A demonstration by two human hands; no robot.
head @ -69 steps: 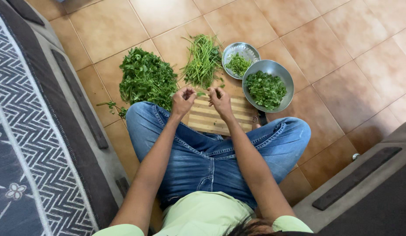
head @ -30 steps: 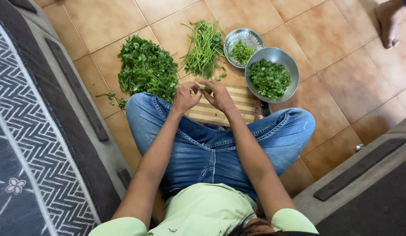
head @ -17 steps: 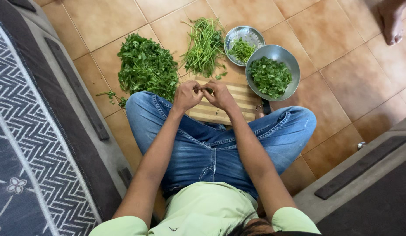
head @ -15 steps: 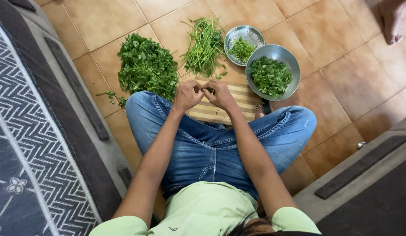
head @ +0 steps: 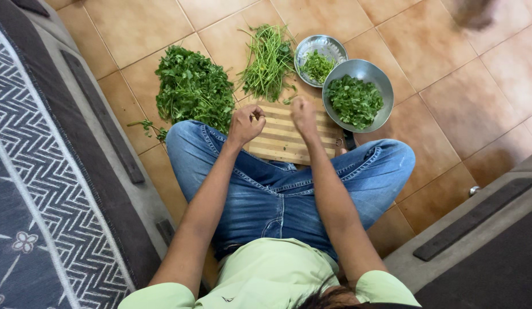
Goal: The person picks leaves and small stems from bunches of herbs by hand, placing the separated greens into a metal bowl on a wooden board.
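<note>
Seated on the floor with a wooden cutting board (head: 289, 134) at my knees; left of the board, a large unpicked herb heap (head: 192, 88); my left hand (head: 244, 123) pinched shut on a sprig (head: 255, 116); stripped stems (head: 269, 57) behind the board; my right hand (head: 303, 113) curled, contents unclear; right, two steel bowls (head: 366, 71) part-filled; no packages visible.

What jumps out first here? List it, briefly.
The big heap of leafy greens on the tiled floor, left of a pile of bare stems. Two steel bowls sit right of the stems, the larger bowl full of picked leaves. The left hand and right hand hover over a striped wooden board.
</note>
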